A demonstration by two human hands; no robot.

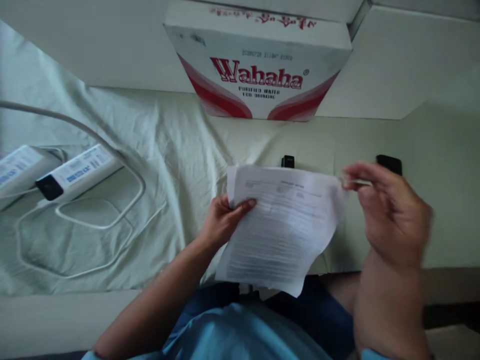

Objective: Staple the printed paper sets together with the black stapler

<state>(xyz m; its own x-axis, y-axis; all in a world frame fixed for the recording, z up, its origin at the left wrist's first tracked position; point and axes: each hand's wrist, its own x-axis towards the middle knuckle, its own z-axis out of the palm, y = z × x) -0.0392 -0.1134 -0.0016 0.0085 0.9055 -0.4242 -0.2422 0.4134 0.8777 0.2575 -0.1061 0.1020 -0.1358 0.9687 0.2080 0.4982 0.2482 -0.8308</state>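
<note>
White printed paper (281, 230), red-lettered box (258, 65)

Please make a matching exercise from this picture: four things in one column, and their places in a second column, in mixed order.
Things:
1. printed papers
2. cardboard box
3. power strips
4. right hand

Places:
A. far left, on the sheet
B. held in the left hand
C. top centre, against the wall
D. at the papers' right edge

Pairs: 1-B, 2-C, 3-A, 4-D
</note>
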